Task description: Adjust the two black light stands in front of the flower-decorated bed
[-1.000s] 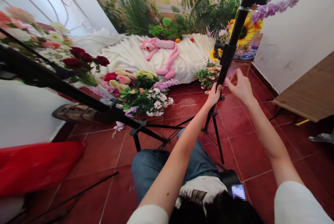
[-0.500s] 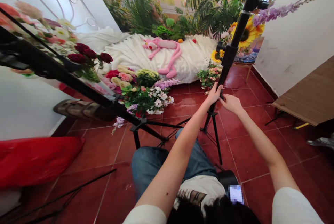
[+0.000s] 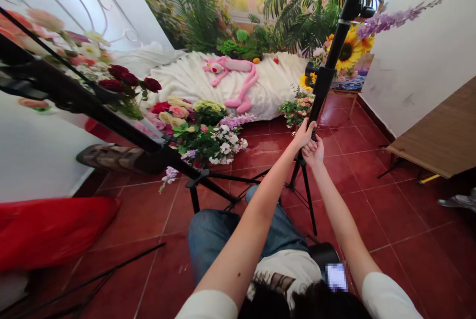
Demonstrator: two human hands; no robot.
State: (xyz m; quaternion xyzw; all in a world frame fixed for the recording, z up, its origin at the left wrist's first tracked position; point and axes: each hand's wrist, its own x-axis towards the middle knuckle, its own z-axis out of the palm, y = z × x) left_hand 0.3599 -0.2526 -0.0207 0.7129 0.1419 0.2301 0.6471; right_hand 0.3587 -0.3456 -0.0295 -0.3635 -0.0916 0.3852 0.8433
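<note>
A black light stand (image 3: pixel 326 75) rises at the right of centre, its legs on the red tiles. My left hand (image 3: pixel 304 134) is wrapped round its pole just above the leg joint. Right beside and slightly below it, my right hand (image 3: pixel 313 151) is against the pole with its fingers curled and palm turned up, close to a small black knob. Whether those fingers grip the pole or the knob is too small to tell.
Another black stand (image 3: pixel 122 128) slants across the left. Ahead lie a pink plush toy (image 3: pixel 238 66) on a white cloth (image 3: pixel 178 69), flowers (image 3: pixel 208 133) and palm leaves. A brown board (image 3: pixel 439 131) stands right, a red bag (image 3: pixel 52 227) left.
My right hand has moved left and slightly down at the pole, turning from palm down to palm up. The right forearm swung inward. My left hand keeps its hold.
</note>
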